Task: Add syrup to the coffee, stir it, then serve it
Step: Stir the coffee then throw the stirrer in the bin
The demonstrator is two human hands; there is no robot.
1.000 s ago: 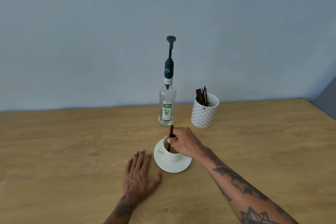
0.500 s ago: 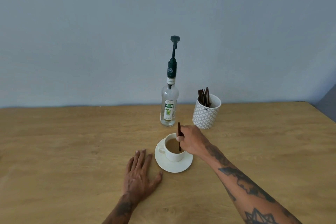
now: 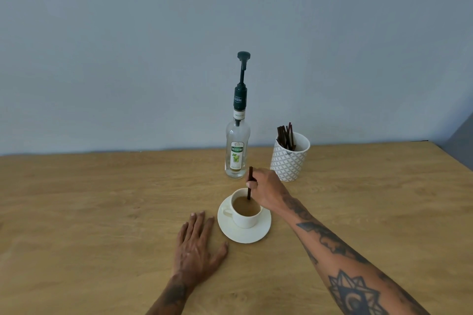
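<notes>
We judge the stirring step to be in hand: our right hand (image 3: 266, 190) pinches a dark stir stick (image 3: 249, 184) between thumb and curled fingers, the stick standing nearly upright with its lower end dipped into the light brown coffee (image 3: 245, 206) near the far rim of the white cup (image 3: 244, 213). The cup sits on a white saucer (image 3: 244, 234) in the middle of the desk (image 3: 89, 199), its handle turned to our left. Our left hand (image 3: 195, 245) lies flat on the desk just beside the saucer, fingers straight and spread, holding nothing and not touching the saucer as far as we can tell. The syrup bottle (image 3: 237, 151), clear glass with a tall dark green pump, stands upright behind the cup, apart from both hands, which suggests to us that the syrup is already in. Next, in our view, the stick needs lifting out without dripping and setting aside, and then the saucer wants a level, steady grip so the coffee does not slop when served; the free left hand is well placed for that. A patterned white holder (image 3: 289, 161) with more dark sticks stands to the right of the bottle. The desk is light wood with visible grain, set against a plain pale grey-blue wall (image 3: 128, 46); a darker surface shows at the far right edge.
</notes>
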